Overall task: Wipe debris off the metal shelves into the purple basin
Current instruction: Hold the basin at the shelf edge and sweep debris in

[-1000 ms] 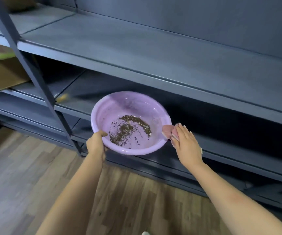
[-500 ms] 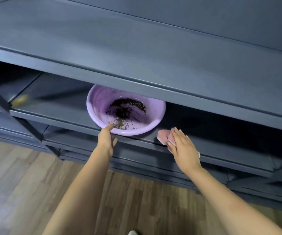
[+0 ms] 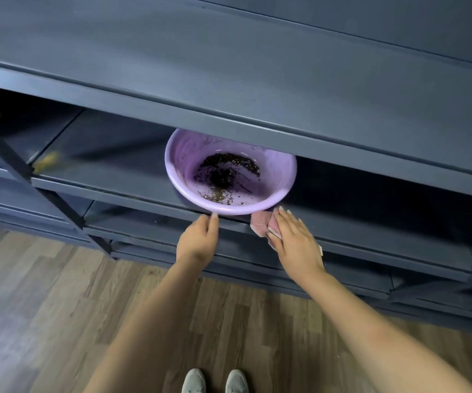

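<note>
The left hand [image 3: 198, 242] reaches up with fingers straight and loosely together, its tips touching the near rim of the purple basin [image 3: 230, 171]. The basin sits on the shelf [image 3: 110, 177] just beyond that hand, with debris [image 3: 226, 173] inside. To the right, the right hand [image 3: 294, 242] lies flat on a pink cloth [image 3: 260, 224] at the shelf edge, fingers slightly spread. Judging by this, the basin is being parked; next comes sweeping this shelf toward the rim.
</note>
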`<act>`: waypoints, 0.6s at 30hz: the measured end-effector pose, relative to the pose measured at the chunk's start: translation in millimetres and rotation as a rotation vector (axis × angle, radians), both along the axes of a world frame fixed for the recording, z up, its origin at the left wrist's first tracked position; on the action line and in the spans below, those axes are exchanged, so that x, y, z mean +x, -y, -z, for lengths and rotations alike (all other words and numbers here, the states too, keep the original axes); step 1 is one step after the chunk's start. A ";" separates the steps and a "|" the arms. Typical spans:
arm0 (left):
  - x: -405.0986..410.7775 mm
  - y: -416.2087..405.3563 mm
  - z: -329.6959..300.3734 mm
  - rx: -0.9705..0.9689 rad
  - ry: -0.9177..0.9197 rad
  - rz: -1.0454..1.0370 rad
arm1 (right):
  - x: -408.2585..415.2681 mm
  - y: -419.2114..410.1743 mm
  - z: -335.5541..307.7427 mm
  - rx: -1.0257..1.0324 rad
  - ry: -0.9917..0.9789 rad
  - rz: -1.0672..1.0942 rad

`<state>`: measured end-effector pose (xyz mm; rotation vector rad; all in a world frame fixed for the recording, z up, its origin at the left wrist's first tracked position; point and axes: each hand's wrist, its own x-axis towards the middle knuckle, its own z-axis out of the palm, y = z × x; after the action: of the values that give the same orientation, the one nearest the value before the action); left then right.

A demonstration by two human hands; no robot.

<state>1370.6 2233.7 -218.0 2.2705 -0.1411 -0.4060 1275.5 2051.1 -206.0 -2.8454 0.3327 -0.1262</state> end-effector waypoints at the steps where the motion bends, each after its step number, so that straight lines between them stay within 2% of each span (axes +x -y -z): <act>1: -5.8 -6.9 5.9 0.138 0.103 0.124 | -2.9 -5.5 4.8 -0.005 -0.010 -0.011; 3: -12.4 -17.8 21.3 0.296 0.234 0.303 | -10.1 -15.1 18.7 -0.034 -0.016 -0.043; 8: -28.7 -33.5 68.8 0.470 0.286 0.497 | -21.5 -25.6 66.5 -0.119 -0.091 -0.082; 10: -30.1 -33.5 91.7 0.496 0.263 0.526 | -19.2 -24.4 92.7 -0.158 -0.111 -0.102; 14: -29.3 -18.4 152.1 0.406 0.261 0.476 | -10.2 -12.7 161.0 -0.205 -0.079 -0.119; 16: -25.8 -5.5 189.4 0.446 0.234 0.500 | -2.5 -4.4 196.3 -0.191 -0.091 -0.124; 18: -15.9 9.1 234.1 0.454 0.286 0.532 | 10.9 8.4 235.4 -0.165 -0.067 -0.119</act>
<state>1354.7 2224.6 -452.1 2.7167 -0.8915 -0.4113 1286.4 2042.7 -441.4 -3.0295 0.1724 -0.0355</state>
